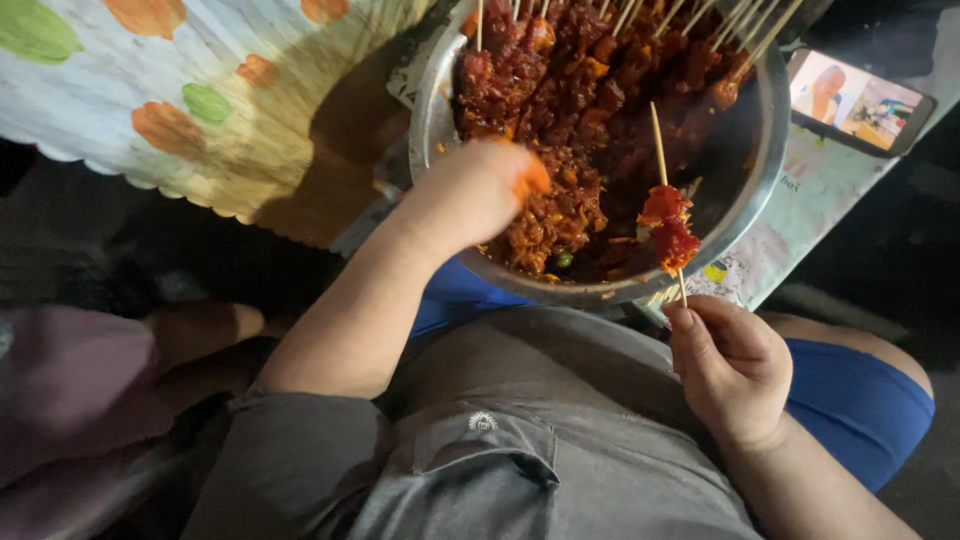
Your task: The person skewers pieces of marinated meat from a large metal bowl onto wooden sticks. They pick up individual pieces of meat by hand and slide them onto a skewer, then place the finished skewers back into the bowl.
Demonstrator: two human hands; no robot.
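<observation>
- Here, the right hand (735, 365) pinches the lower end of a thin wooden skewer (668, 205), fingers closed narrowly round it, and holds it upright over the near rim of a metal bowl (432, 110).
- Two or three red, sauce-coated meat pieces (668, 230) sit on the skewer's lower half, above the fingers; the upper stick is bare.
- The left hand (475, 190) reaches into the bowl, fingertips orange with sauce and curled down on the marinated chunks (560, 215) (what exactly they grip, I cannot tell).
- Judgement: the skewer looks light, stiff but snappable, best held at the dry lower end; the meat is likely soft and slippery.
- Finished skewers (740, 30) lean at the bowl's far side.
- A phone (860, 102) lies on paper to the right; a floral cloth (170, 100) lies to the left.
</observation>
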